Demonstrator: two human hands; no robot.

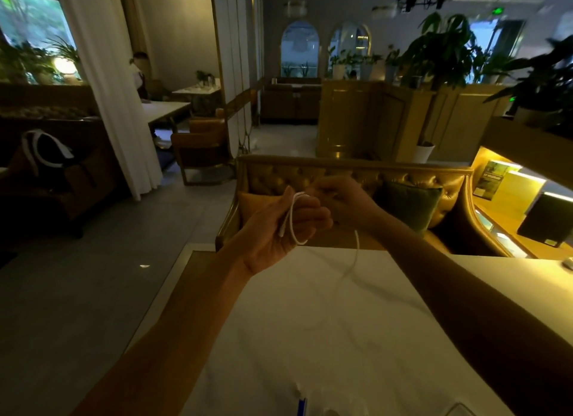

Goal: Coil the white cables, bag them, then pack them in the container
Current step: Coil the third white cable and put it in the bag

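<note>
A thin white cable [292, 217] is looped around the fingers of my left hand [280, 228], which is raised above the far edge of the white table [325, 322], palm up. One cable end hangs down across the palm. Close behind it, my right hand [341, 200] pinches the same cable. From there the loose length [356, 251] drops onto the tabletop. At the bottom edge of the view lie clear plastic bags [313, 406], one with a blue strip; they are blurred and partly cut off. No container can be made out.
A tufted golden sofa [356, 173] with a green cushion [412, 203] stands just beyond the table. A counter with a black box [545, 220] is at the right. A person stands by a far table [164, 108] at the left, and grey floor lies beside my table.
</note>
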